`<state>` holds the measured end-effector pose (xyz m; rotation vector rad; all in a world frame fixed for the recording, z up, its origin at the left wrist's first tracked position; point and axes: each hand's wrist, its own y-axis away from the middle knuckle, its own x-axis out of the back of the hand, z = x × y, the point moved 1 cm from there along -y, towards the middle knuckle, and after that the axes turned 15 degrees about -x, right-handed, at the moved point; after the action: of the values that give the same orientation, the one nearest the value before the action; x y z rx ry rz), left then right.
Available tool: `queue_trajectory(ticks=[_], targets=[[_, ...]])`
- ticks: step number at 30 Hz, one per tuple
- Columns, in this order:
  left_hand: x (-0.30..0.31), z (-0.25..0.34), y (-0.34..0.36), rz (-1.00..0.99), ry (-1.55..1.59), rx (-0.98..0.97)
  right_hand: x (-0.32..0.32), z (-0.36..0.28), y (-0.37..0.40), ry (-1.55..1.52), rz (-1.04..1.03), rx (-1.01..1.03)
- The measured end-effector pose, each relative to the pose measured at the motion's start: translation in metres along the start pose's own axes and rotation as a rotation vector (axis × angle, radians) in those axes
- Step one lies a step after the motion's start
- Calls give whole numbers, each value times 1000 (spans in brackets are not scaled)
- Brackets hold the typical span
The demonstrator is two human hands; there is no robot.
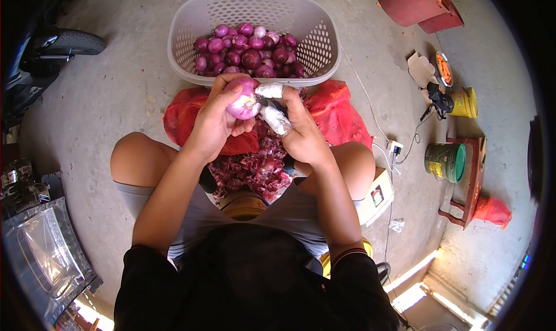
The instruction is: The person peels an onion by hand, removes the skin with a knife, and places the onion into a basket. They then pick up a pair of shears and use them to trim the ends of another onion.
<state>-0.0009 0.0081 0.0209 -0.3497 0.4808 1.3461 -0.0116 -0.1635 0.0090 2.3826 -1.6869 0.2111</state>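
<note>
My left hand [214, 114] is wrapped round a peeled purple onion [243, 99], its pale end turned toward my right hand. My right hand [298, 125] is closed beside the onion, with silver wrapping on its thumb and forefinger; what it grips, if anything, is too small to make out. Beyond both hands stands a grey perforated basket [180, 33] with many purple onions [252, 58] inside. Red onion skins [255, 172] lie heaped below my hands, between red mesh sacks [341, 114].
A motorcycle wheel [78, 42] is at the left. Towards the right are a white box [379, 197], a plug block [395, 147] with cables, a green-lidded bucket [445, 162], a yellow bucket [463, 103] and a red wooden stool [476, 175]. Red containers [411, 4] stand farther back.
</note>
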Motion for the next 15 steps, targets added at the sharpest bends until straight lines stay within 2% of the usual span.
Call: queue_trajectory(ticks=[6, 12, 15], targets=[[2, -1, 0, -21, -13, -13, -2, 6, -3, -247, -79, -29], [1, -3, -1, -23, 63, -48, -1, -6, -1, -369, -119, -90], [-1, -3, -1, -21, 20, -55, 1, -4, -1, -303, -131, -73]])
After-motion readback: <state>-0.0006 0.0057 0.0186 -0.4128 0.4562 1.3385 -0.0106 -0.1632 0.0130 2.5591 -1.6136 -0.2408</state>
